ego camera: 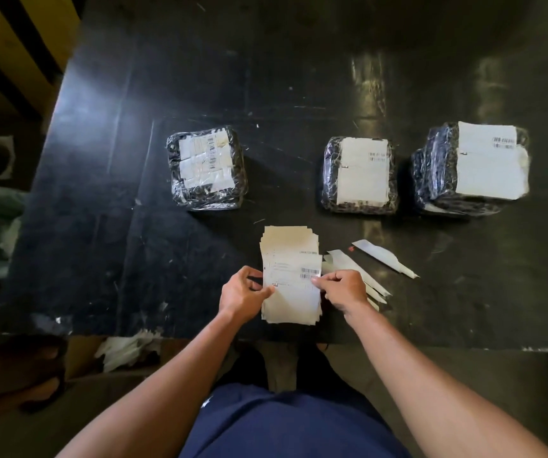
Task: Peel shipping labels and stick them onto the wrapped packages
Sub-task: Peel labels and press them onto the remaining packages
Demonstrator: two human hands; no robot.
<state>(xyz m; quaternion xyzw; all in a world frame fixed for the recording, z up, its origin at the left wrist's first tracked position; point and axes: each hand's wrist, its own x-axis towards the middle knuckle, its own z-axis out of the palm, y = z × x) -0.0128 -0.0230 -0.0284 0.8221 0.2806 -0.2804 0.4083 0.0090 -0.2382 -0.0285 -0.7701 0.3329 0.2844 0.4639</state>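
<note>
A stack of white shipping labels (290,256) lies on the black table (107,180) near its front edge. My left hand (241,294) pinches the top label's left edge. My right hand (342,289) pinches its right edge beside the barcode. Three packages wrapped in dark plastic stand in a row farther back. The left package (207,168) carries an old, taped-over label. The middle package (360,175) and the right package (470,168) each bear a clean white label on top.
Peeled backing strips (385,257) lie on the table just right of the label stack. Crumpled white paper (127,350) sits below the table's front edge at the left. A dark shape lies on the floor at the lower left.
</note>
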